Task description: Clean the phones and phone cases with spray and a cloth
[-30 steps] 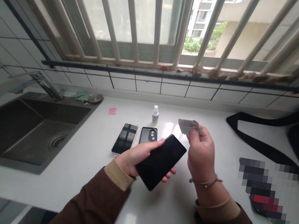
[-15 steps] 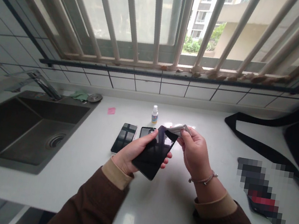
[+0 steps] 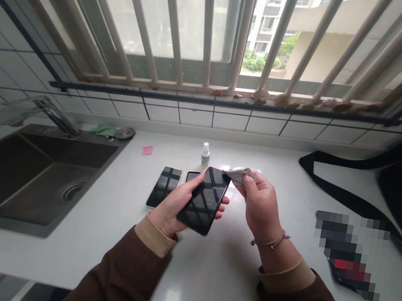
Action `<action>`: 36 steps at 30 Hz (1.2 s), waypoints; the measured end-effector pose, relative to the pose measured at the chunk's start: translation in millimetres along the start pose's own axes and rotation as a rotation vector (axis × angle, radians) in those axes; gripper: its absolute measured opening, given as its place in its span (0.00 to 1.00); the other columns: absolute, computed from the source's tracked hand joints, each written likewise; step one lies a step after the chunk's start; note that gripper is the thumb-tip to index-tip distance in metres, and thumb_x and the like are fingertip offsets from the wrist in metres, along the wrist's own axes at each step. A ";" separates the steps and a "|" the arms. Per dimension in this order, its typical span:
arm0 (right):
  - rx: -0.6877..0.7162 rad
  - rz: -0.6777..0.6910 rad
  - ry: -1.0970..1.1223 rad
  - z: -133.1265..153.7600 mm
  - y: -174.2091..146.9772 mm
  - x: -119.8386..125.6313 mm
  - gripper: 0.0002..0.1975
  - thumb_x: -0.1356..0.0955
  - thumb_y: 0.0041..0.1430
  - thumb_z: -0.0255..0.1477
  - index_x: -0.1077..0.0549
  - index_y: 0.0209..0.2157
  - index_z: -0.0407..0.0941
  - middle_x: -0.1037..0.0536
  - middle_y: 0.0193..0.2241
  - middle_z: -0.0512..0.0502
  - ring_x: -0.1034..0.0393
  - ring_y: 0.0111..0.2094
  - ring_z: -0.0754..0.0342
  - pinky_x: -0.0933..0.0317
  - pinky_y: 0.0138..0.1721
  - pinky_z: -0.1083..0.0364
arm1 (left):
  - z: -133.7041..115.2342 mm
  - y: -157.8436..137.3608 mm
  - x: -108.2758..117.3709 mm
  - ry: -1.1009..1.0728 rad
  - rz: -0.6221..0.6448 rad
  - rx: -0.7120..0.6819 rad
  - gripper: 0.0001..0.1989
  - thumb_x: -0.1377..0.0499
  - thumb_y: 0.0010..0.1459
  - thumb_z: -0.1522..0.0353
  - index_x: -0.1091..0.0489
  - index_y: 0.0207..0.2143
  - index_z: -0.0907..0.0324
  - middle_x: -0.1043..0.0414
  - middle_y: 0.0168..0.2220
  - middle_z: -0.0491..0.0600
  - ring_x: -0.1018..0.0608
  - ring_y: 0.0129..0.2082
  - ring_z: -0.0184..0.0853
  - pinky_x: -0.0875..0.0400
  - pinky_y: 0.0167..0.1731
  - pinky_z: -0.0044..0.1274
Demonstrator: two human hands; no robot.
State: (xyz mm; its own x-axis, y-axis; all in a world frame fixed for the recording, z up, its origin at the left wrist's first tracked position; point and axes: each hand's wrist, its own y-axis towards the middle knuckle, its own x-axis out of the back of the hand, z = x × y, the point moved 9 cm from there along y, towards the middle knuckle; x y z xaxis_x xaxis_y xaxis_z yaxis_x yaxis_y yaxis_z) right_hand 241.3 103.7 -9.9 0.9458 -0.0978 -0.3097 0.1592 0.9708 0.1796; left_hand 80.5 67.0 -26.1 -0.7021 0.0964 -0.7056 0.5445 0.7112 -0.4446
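Observation:
My left hand [image 3: 177, 203] is closed around a black smartphone [image 3: 204, 203], its thumb along the left edge and fingertips showing at the right edge. Window bars reflect in the phone's dark screen. Between thumb and fingers, my right hand [image 3: 259, 196] pinches a grey cloth [image 3: 240, 175], whose left end reaches the phone's top right corner. Behind the held phone lies a black phone case [image 3: 192, 175], mostly hidden. Left of it, a second phone [image 3: 164, 187] lies flat with its dark screen up. A small white spray bottle [image 3: 205, 155] stands upright just beyond.
The white counter [image 3: 216, 287] carries a dark sink [image 3: 45, 181] with a faucet [image 3: 56, 116] at left. Near it are a green cloth [image 3: 104, 130], a metal drain cover [image 3: 124, 133] and a pink note [image 3: 147, 150]. At right lie a black strap [image 3: 341, 187] and a blurred-out dark object [image 3: 345, 257].
The held phone has turned slightly, and its screen now reflects the window bars more clearly. The grey cloth has shifted off most of the phone's upper right corner.

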 end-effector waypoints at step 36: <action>0.359 0.375 -0.527 32.9 -44.2 -60.1 0.13 0.36 0.75 0.29 0.22 0.53 0.53 0.19 0.59 0.49 0.24 0.62 0.47 0.28 0.64 0.44 | -24.1 14.6 31.9 -0.272 -0.225 -0.334 0.28 0.55 0.77 0.57 0.22 0.52 0.68 0.16 0.42 0.59 0.14 0.41 0.41 0.19 0.48 0.31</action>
State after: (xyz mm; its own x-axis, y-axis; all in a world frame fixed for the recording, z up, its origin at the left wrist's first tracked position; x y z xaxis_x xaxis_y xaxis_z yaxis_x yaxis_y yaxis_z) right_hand 186.7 59.4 31.6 0.9511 0.0463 0.3055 -0.2040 0.8368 0.5080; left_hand 55.0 97.2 -41.8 -0.6160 -0.2388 -0.7506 0.1847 0.8826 -0.4324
